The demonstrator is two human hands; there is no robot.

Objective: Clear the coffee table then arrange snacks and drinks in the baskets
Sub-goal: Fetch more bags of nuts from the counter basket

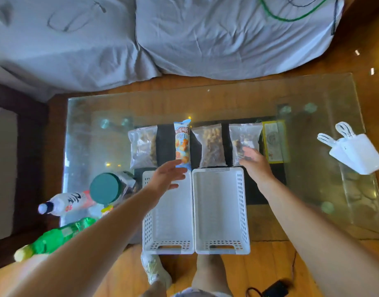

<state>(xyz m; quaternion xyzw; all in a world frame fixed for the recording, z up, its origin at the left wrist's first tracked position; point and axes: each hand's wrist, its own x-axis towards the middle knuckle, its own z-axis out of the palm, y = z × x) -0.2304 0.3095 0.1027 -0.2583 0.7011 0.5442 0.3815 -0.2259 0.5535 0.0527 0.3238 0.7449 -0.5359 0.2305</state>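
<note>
Two white perforated baskets, the left basket and the right basket, stand side by side at the near edge of the glass coffee table, both with nothing in them. Behind them lie a blue snack packet and three clear bags of snacks: left, middle and right. My left hand reaches over the left basket with fingers spread, its thumb at the blue packet's near end. My right hand lies with straight fingers on the right clear bag's near end.
At the table's near left stand a teal-lidded jar, a white bottle and a green bottle. White plastic scoops lie at the right. A yellow packet lies beyond the right bag. A sheet-covered sofa is behind the table.
</note>
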